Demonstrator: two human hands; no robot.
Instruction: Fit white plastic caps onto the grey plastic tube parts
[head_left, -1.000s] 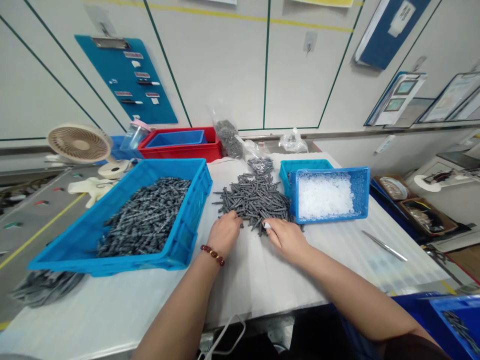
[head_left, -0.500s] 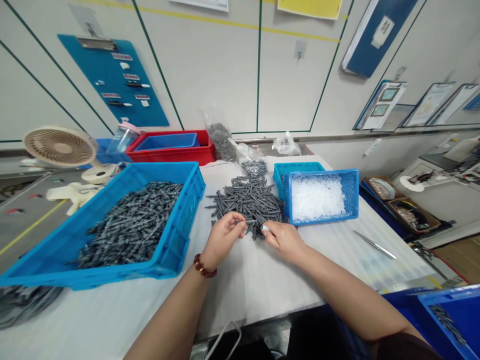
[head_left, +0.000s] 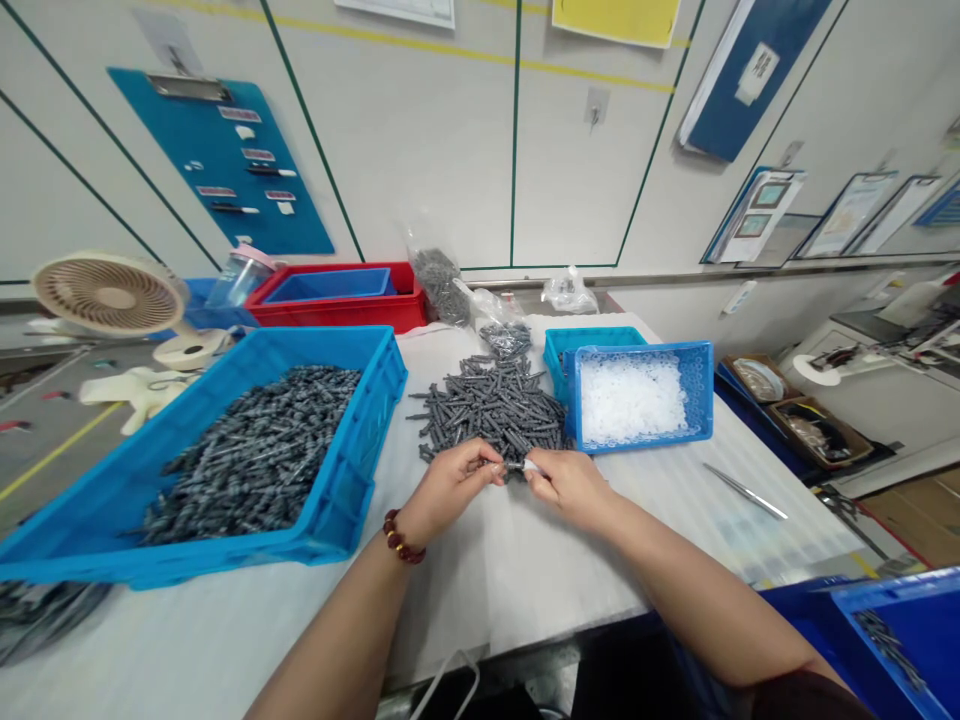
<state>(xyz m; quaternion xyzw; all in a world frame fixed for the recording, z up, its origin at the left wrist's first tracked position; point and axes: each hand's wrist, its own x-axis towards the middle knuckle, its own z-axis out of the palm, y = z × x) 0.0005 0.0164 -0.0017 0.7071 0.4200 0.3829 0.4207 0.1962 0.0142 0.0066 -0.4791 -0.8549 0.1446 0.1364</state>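
My left hand [head_left: 454,484] pinches a slim dark grey part [head_left: 514,467] that points to the right, above the near edge of a loose pile of similar grey parts [head_left: 491,405]. Between the fingertips of my right hand [head_left: 571,486] is a small white piece [head_left: 531,466], mostly covered by the fingers. The white piece meets the tip of the grey part; whether it sits on it I cannot tell. Right of the pile, a tilted blue bin [head_left: 701,400] holds many small white translucent pieces. A large blue crate [head_left: 341,530] of grey parts stands at left.
Behind the tilted bin sits a teal bin [head_left: 592,336]. Plastic bags of grey parts [head_left: 441,285] and a red crate [head_left: 409,300] line the back. Metal tweezers [head_left: 744,490] lie at right. A fan [head_left: 112,292] stands far left, and a blue bin [head_left: 892,610] is low at right.
My hands have come closer together, and the grey part and the white piece now meet between them. The camera view has shifted slightly.
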